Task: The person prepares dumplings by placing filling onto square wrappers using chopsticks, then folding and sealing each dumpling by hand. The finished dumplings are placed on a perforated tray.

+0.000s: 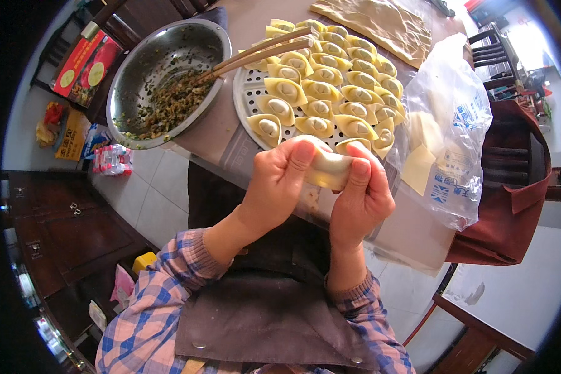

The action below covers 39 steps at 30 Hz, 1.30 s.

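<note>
A folded dumpling wrapper (329,171) is stretched between my two hands, just above the table's near edge. My left hand (283,166) pinches one end between thumb and fingers, and my right hand (364,191) pinches the other. Beyond them lies a round perforated metal tray (241,96) bearing several rows of folded wontons (319,108). To the left stands a steel bowl (121,89) with minced filling (180,100) in it. Wooden chopsticks (257,55) rest with their tips in the filling and lean over the bowl's rim above the tray.
A clear plastic bag (463,140) with square wrappers (418,170) lies right of the tray. Behind is a crumpled tan cloth (378,25). A chair with a dark red cover (505,224) stands at the right; a dark wooden cabinet (70,224) is at the lower left.
</note>
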Available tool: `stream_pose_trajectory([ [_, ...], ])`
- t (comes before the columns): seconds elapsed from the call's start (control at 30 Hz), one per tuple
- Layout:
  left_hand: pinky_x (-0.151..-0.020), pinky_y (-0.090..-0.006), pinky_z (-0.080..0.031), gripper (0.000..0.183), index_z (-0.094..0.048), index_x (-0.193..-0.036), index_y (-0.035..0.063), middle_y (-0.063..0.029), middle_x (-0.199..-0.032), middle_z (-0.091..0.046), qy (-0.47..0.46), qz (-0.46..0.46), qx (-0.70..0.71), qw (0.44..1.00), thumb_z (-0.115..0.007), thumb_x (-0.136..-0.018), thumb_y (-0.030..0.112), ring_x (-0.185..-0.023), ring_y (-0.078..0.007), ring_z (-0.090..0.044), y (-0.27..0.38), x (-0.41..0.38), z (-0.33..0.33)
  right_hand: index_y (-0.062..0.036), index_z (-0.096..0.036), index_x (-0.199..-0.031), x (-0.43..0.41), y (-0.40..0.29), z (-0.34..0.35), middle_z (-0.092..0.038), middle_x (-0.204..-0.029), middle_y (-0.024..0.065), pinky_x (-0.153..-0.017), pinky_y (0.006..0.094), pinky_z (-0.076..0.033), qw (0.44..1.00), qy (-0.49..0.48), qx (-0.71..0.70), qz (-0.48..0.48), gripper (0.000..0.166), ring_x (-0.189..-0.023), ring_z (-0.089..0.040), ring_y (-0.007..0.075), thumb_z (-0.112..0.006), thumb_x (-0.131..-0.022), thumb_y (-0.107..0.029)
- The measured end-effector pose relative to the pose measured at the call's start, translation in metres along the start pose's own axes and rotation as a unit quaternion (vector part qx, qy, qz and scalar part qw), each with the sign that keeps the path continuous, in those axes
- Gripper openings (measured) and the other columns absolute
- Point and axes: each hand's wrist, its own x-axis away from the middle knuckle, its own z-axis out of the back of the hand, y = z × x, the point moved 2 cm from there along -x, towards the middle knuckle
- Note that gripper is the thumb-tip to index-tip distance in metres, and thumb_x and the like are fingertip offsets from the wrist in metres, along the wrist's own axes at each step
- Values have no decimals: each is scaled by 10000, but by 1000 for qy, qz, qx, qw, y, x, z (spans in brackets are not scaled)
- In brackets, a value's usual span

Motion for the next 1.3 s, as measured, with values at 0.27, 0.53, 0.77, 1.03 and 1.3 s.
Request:
stream_pose_trajectory([
  [0.27, -705, -201, -446, 274, -584, -1067, -18, -45, -947, -591, -12, 60, 36, 997, -502, -913, 194, -841, -78, -532, -4, -2, -2, -1, -551, -1013, 2, 0, -6, -604, -798, 61, -517, 248, -466, 935, -64, -290, -194, 234, -592, -571, 149, -559, -878, -193],
  [0.53, -684, -203, -457, 256, -568, -1133, 50, -61, -1000, -603, 85, 110, 366, 920, -524, -894, 131, -832, -109, -554, -9, -6, -9, -62, -569, -1022, 0, 13, -19, -592, -1051, 96, -746, 340, -477, 725, -77, -611, -309, 171, -885, -571, 199, -528, -886, -157],
  [0.77, -685, -221, -458, 471, -328, -1339, 105, -70, -980, -607, -21, 112, 359, 926, -499, -900, 93, -853, -107, -558, 7, -9, 0, -94, -545, -1026, -10, 18, -16, -576, -1021, 64, -820, 442, -441, 626, -179, -699, -297, 184, -994, -519, 235, -493, -898, -215],
  [1.03, -691, -215, -444, 598, -267, -1343, 72, -25, -857, -561, -119, 128, 192, 966, -595, -843, 98, -779, -77, -529, 19, -13, 18, -16, -617, -879, -32, -3, 1, -551, -879, 44, -603, 238, -437, 805, -263, -419, -329, 99, -757, -544, 128, -569, -805, -59],
  [1.3, -677, -187, -413, 651, -270, -1338, 51, -12, -817, -564, -162, 148, 137, 966, -638, -804, 109, -731, -55, -504, 20, -14, 27, 9, -618, -848, -33, -14, -1, -546, -849, 21, -678, 190, -392, 874, -347, -240, -239, 87, -765, -500, 73, -594, -765, 15],
])
